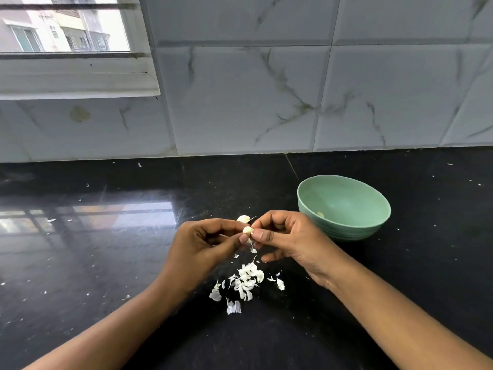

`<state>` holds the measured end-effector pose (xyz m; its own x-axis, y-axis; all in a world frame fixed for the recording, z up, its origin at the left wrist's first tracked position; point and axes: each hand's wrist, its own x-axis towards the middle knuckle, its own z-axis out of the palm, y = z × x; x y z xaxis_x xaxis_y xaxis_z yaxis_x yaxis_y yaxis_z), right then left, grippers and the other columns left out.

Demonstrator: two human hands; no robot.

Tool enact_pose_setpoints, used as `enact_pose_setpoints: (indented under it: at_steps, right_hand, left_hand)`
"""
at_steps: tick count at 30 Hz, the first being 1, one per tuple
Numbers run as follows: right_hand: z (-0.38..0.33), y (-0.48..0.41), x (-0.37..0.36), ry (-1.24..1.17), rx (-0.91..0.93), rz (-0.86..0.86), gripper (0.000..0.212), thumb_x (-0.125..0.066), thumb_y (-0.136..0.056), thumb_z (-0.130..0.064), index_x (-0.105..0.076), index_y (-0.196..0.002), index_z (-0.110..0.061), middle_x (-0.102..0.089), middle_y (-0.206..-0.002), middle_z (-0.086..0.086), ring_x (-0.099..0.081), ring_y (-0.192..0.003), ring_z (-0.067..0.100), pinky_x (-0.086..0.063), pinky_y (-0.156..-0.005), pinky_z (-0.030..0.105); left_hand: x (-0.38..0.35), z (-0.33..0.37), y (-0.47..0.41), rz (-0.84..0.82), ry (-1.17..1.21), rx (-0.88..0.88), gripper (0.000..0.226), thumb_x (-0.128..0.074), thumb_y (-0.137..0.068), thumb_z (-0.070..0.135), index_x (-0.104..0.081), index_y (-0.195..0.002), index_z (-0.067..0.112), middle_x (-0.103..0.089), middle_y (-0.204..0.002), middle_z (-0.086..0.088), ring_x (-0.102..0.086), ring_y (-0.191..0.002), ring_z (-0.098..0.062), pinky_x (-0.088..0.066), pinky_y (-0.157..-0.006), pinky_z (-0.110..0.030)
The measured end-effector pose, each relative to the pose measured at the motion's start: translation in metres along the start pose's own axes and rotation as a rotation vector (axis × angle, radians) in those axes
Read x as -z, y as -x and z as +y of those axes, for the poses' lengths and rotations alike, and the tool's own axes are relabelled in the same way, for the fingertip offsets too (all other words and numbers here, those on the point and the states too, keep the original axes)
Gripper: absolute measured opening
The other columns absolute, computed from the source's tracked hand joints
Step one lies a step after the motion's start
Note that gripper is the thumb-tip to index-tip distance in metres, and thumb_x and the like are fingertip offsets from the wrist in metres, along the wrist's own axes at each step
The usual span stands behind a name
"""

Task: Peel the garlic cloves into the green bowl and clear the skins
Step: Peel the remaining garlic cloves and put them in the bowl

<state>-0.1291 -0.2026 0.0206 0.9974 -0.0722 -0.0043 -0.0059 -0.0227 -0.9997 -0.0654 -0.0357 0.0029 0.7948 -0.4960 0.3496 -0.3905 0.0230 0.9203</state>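
Two hands are in view above one glossy black stone countertop (106, 263).

1. The left hand (205, 244) and the right hand (288, 241) meet at their fingertips. Both have curled fingers, and both pinch one small pale garlic clove (248, 230) between thumb and forefinger.
2. One thin translucent strip of skin (251, 246) hangs below the clove.
3. One white curved piece (243, 218) shows just above the clove. It cannot be determined whether this is skin or a second clove.
4. One round pale-green bowl (354, 231) stands upright on the countertop, just beside the right hand on its far side. It contains one small yellowish piece (320, 214) near its near wall.
5. One loose heap of white papery garlic skins (245, 283) lies on the countertop below the hands. The flakes are too many and too overlapped to count.
6. Small white flecks are scattered across the countertop.
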Motion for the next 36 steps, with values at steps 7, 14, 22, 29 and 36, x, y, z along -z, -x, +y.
enact_pose_setpoints:
  at_steps: [7, 14, 22, 29, 36]
  right_hand:
    - [-0.002, 0.0, 0.001, 0.066, 0.026, 0.062, 0.006, -0.071, -0.081, -0.011, -0.071, -0.083, -0.005, -0.065, -0.077, 0.011, -0.061, -0.068, 0.008, -0.055, -0.056, 0.025]
    - [0.001, -0.001, -0.001, 0.035, 0.06, 0.044, 0.006, -0.066, -0.085, -0.007, -0.067, -0.079, -0.007, -0.063, -0.078, 0.012, -0.057, -0.064, 0.007, -0.053, -0.053, 0.022]
    - [0.004, -0.002, -0.004, 0.256, 0.228, 0.029, 0.012, -0.061, -0.09, -0.009, -0.062, -0.08, -0.015, -0.064, -0.077, 0.014, -0.058, -0.068, 0.014, -0.053, -0.052, 0.024]
    - [0.008, -0.002, -0.009, 0.305, 0.275, 0.117, 0.014, -0.065, -0.085, -0.008, -0.061, -0.073, -0.014, -0.061, -0.062, -0.007, -0.057, -0.058, 0.014, -0.051, -0.048, 0.026]
    - [0.006, -0.003, -0.01, 0.257, 0.235, 0.149, 0.011, -0.066, -0.083, -0.01, -0.061, -0.074, -0.006, -0.058, -0.055, -0.013, -0.052, -0.054, 0.006, -0.05, -0.047, 0.025]
  left_hand:
    - [-0.001, -0.002, 0.0, 0.025, -0.026, 0.019, 0.016, -0.075, -0.065, 0.023, -0.076, -0.081, 0.022, -0.074, -0.071, -0.005, -0.072, -0.066, -0.02, -0.056, -0.061, -0.022]
    - [0.001, -0.003, 0.0, 0.015, -0.064, -0.01, 0.02, -0.076, -0.067, 0.025, -0.076, -0.086, 0.029, -0.075, -0.074, -0.002, -0.071, -0.067, -0.021, -0.057, -0.064, -0.026]
    - [-0.001, 0.001, 0.001, -0.003, 0.012, -0.014, 0.019, -0.074, -0.065, 0.016, -0.077, -0.082, 0.024, -0.074, -0.072, -0.002, -0.071, -0.064, -0.014, -0.055, -0.061, -0.019]
    - [0.0, 0.0, 0.002, -0.018, 0.005, -0.062, 0.021, -0.082, -0.066, 0.029, -0.076, -0.086, 0.03, -0.075, -0.076, -0.002, -0.071, -0.068, -0.016, -0.055, -0.064, -0.023]
    - [-0.002, -0.002, 0.003, 0.007, 0.018, -0.102, 0.021, -0.079, -0.066, 0.03, -0.076, -0.087, 0.028, -0.075, -0.082, -0.003, -0.072, -0.072, -0.023, -0.059, -0.072, -0.033]
